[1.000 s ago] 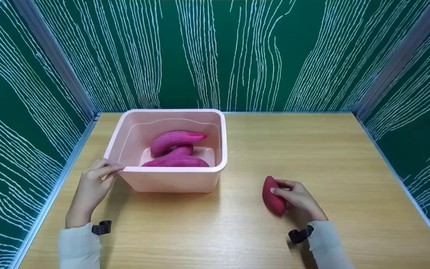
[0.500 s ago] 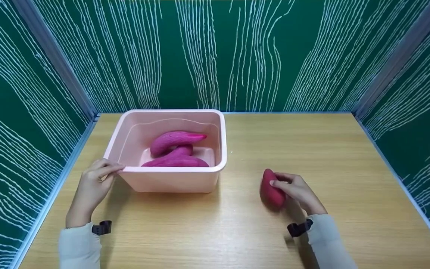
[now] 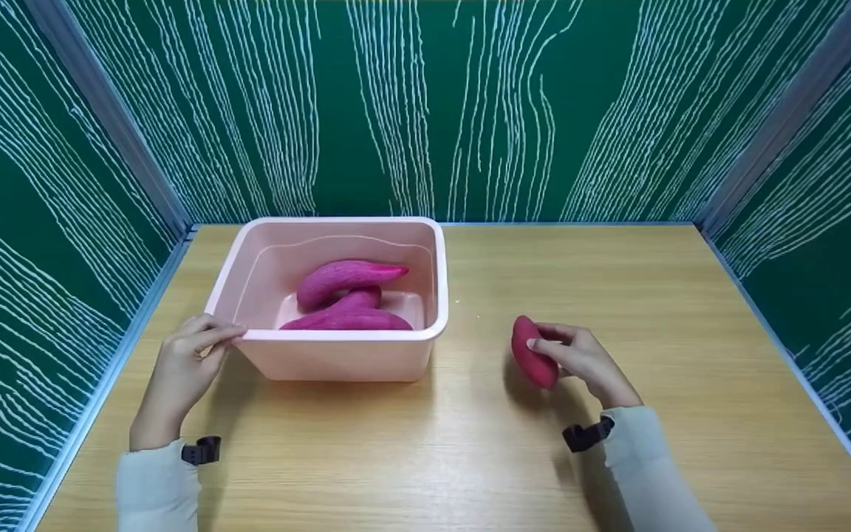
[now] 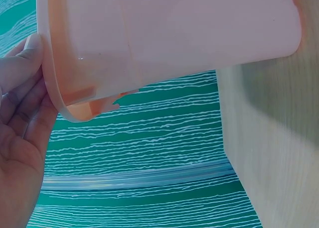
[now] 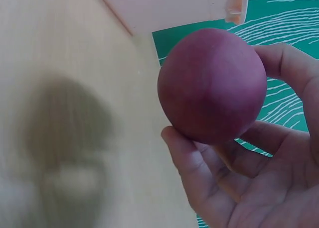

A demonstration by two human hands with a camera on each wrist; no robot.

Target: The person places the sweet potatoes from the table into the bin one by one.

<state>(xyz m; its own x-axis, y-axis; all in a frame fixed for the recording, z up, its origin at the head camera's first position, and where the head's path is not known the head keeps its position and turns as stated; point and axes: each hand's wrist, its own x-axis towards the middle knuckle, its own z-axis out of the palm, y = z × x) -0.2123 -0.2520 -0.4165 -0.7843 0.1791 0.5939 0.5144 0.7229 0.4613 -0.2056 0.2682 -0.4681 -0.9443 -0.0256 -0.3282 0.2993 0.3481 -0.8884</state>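
Note:
A red, tapered sweet potato (image 3: 533,362) is held between the thumb and fingers of my right hand (image 3: 586,360), lifted above the table with its shadow below. In the right wrist view its rounded end faces the camera. Left of it stands a pink plastic bin (image 3: 344,360). My left hand (image 3: 185,369) pinches the bin's rim at the near left corner, thumb on one side and fingers on the other in the left wrist view. Inside the bin lie several magenta sweet potatoes, one with a bright pink tip (image 3: 392,271); the near wall hides part of the lower ones.
The wooden table (image 3: 662,295) is bounded at the back and sides by green panels (image 3: 499,111) with white wavy lines. Metal frame strips (image 3: 119,118) run along the corners. Small specks lie on the table right of the bin.
My right hand has raised the red sweet potato off the table and carried it forward and slightly left. The left hand and the bin have stayed in place.

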